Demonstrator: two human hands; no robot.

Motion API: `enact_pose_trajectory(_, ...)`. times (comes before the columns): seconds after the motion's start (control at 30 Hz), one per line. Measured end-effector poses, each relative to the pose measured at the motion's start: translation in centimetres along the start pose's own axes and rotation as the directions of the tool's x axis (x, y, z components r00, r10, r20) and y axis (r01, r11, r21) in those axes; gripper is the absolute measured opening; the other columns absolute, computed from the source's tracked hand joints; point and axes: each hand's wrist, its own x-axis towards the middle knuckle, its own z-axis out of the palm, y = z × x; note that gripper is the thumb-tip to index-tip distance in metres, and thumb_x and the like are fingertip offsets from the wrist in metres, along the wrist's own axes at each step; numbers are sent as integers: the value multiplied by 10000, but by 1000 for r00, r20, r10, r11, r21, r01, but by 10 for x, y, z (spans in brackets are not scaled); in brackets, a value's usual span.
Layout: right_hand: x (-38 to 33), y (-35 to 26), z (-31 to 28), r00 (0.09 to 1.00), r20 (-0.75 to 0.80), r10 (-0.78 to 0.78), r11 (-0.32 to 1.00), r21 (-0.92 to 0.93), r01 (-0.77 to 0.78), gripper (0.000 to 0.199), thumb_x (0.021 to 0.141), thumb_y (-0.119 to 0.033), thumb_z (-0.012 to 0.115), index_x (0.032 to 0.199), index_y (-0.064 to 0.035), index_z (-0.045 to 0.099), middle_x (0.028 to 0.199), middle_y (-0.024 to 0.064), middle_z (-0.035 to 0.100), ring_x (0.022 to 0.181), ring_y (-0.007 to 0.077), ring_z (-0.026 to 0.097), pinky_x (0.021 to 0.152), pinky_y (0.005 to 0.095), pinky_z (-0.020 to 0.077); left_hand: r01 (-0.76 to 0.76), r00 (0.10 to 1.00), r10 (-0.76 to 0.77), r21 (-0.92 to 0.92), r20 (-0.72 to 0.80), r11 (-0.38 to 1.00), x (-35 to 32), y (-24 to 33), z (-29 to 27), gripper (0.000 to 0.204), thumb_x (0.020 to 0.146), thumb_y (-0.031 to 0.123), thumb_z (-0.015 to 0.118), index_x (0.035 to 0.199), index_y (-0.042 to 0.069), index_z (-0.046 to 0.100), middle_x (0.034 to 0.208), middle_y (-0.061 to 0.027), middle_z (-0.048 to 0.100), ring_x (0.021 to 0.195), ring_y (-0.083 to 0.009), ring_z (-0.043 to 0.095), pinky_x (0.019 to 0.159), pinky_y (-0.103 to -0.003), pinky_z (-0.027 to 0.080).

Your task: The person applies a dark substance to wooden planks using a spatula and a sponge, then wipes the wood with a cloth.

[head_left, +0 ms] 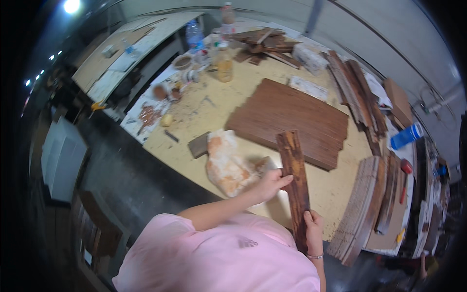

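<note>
A narrow wooden board (296, 170), reddish brown with dark streaks, is held up in front of my body, tilted over the near edge of the table. My left hand (270, 185) grips its left edge, thumb on the face. Lower down, my right hand (314, 228) is closed round its right edge; its fingers behind the board are hidden. Beside my left hand lies a white cloth (224, 168) with orange-brown stains, partly against a grey-brown block (199, 145). Beyond the board, a stack of brown wooden planks (287, 117) rests on the table.
The pale yellow table (192, 114) carries bottles (224, 63), bowls (183, 62) and wood offcuts (267, 45) at the back. Long strips (357, 209) lie along the right, near a blue bottle (406, 136) and a red-handled tool (405, 170). Another bench (126, 46) stands far left.
</note>
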Motion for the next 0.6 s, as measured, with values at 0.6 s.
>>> enact_pose_trajectory(0.6, -7, -29, 47, 996, 18, 82, 996, 24, -82, 348, 979, -144, 584, 681, -34, 442, 678, -57, 352, 675, 63, 291, 564, 282, 255, 694, 262, 694, 630, -671, 347, -70, 50, -411, 442, 830, 268, 724, 1208, 63, 620, 1223, -143, 614, 1166, -328, 551, 978, -445, 451)
